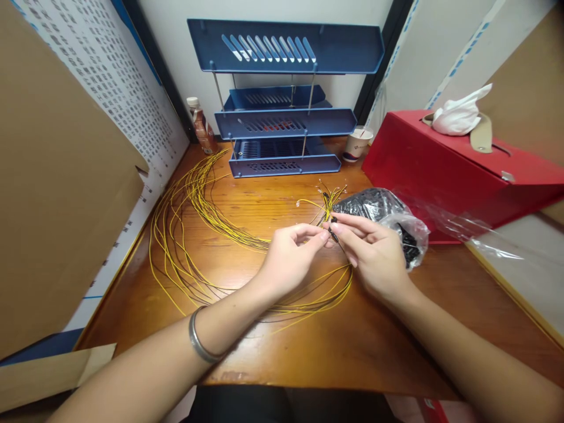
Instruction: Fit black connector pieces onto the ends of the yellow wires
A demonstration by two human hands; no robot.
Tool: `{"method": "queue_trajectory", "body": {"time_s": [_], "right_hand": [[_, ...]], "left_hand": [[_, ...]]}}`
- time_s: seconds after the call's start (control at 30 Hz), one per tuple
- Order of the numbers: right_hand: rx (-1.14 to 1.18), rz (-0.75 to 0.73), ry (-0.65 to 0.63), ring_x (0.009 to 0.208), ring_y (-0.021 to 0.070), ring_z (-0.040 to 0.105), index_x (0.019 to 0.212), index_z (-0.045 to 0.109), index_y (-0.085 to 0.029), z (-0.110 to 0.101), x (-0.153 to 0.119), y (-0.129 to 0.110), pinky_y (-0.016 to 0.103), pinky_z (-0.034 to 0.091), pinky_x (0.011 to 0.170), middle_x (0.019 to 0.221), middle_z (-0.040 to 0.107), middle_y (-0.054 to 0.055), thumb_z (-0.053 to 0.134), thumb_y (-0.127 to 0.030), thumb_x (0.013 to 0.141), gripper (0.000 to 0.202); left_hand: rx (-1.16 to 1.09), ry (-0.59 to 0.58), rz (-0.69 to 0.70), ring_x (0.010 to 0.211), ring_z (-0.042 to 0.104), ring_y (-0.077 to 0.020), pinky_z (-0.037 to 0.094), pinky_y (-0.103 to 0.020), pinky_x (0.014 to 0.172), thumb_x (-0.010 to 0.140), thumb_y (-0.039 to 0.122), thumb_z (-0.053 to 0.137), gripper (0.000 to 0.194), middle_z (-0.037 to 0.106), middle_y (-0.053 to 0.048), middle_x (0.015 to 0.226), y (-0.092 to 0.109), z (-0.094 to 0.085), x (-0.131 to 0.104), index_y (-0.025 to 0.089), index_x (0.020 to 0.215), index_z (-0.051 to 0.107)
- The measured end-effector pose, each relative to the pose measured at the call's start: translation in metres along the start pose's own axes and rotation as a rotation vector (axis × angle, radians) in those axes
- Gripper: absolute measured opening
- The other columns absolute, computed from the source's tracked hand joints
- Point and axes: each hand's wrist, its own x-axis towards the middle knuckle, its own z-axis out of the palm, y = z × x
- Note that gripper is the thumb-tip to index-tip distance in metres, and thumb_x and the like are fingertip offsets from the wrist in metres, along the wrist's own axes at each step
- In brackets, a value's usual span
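Observation:
My left hand [291,255] and my right hand [374,252] meet over the table, both closed in a pinch. Between their fingertips is a small black part [333,236] with a thin dark wire running from it; its exact kind is too small to make out. Just beyond the fingers stands a bunch of wire ends [328,202] with small clear tips. From there a loose bundle of yellow and black wires [220,226] loops leftward across the table and back under my left forearm. Beside my right hand lies a clear plastic bag [374,202] of black pieces.
A blue tiered desk tray [286,124] stands at the back of the wooden table [264,358]. A bottle [202,126] is left of it, a paper cup [358,144] right. A red box [440,170] with tissue on top fills the right side. Cardboard [57,176] borders the left.

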Motion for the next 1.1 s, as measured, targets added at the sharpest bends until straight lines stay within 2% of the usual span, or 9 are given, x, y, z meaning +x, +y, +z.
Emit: {"method": "queue_trajectory", "body": {"time_s": [0.17, 0.33, 0.43, 0.7, 0.87, 1.0, 1.1], "right_hand": [[-0.025, 0.009, -0.017, 0.046, 0.0093, 0.055, 0.098, 0.077, -0.018, 0.0011, -0.0014, 0.0018, 0.025, 0.049, 0.046, 0.079, 0.078, 0.007, 0.082, -0.032, 0.072, 0.03], [-0.064, -0.016, -0.001, 0.051, 0.0128, 0.06, 0.098, 0.077, -0.018, -0.0016, 0.0006, -0.0007, 0.026, 0.049, 0.045, 0.072, 0.075, 0.005, 0.081, -0.032, 0.073, 0.029], [-0.04, -0.016, 0.024, 0.052, 0.0123, 0.061, 0.099, 0.077, -0.019, -0.0024, 0.0013, -0.0015, 0.025, 0.048, 0.045, 0.079, 0.077, 0.007, 0.081, -0.031, 0.073, 0.029], [-0.039, -0.008, -0.017, 0.043, 0.0082, 0.051, 0.099, 0.078, -0.017, 0.0006, -0.0015, 0.0036, 0.027, 0.052, 0.049, 0.08, 0.078, 0.007, 0.08, -0.032, 0.074, 0.029], [-0.067, -0.02, -0.016, 0.049, 0.0113, 0.058, 0.1, 0.078, -0.017, -0.0017, 0.0001, 0.0023, 0.025, 0.047, 0.044, 0.083, 0.078, 0.009, 0.08, -0.032, 0.074, 0.03], [-0.044, -0.026, 0.011, 0.043, 0.0074, 0.05, 0.1, 0.078, -0.018, -0.0029, 0.0008, 0.0004, 0.021, 0.037, 0.037, 0.083, 0.078, 0.008, 0.08, -0.032, 0.075, 0.029], [-0.075, -0.02, 0.0, 0.044, 0.0088, 0.053, 0.102, 0.078, -0.018, -0.0022, -0.0001, 0.0012, 0.022, 0.04, 0.038, 0.084, 0.079, 0.008, 0.08, -0.033, 0.075, 0.031]], "left_hand": [[-0.011, 0.0, -0.005, 0.082, 0.069, -0.0168, 0.051, -0.029, 0.085, 0.086, 0.022, 0.068, 0.013, 0.077, -0.007, 0.085, -0.0016, -0.0006, 0.0009, 0.012, 0.082, 0.074], [-0.012, -0.002, -0.012, 0.081, 0.068, -0.0163, 0.051, -0.029, 0.086, 0.086, 0.023, 0.068, 0.013, 0.077, -0.007, 0.085, 0.0005, -0.0001, 0.0007, 0.012, 0.082, 0.074], [-0.007, -0.019, -0.019, 0.08, 0.067, -0.0159, 0.051, -0.029, 0.086, 0.085, 0.024, 0.069, 0.014, 0.076, -0.006, 0.083, 0.0013, 0.0002, 0.0004, 0.012, 0.081, 0.073], [-0.028, -0.019, 0.023, 0.083, 0.068, -0.0166, 0.05, -0.028, 0.087, 0.085, 0.022, 0.067, 0.013, 0.076, -0.008, 0.086, -0.0046, -0.0007, 0.0016, 0.011, 0.082, 0.073], [0.0, -0.008, 0.006, 0.083, 0.068, -0.0171, 0.05, -0.029, 0.086, 0.086, 0.025, 0.067, 0.015, 0.076, -0.007, 0.087, -0.0029, -0.0002, 0.0006, 0.012, 0.082, 0.073], [-0.002, -0.014, 0.017, 0.081, 0.068, -0.0169, 0.05, -0.029, 0.086, 0.085, 0.023, 0.068, 0.013, 0.076, -0.007, 0.083, -0.0022, -0.0003, 0.0, 0.012, 0.081, 0.073], [-0.012, -0.01, 0.028, 0.082, 0.068, -0.0175, 0.051, -0.03, 0.087, 0.085, 0.022, 0.068, 0.012, 0.076, -0.006, 0.082, -0.0032, -0.0007, 0.0003, 0.012, 0.08, 0.072]]}}
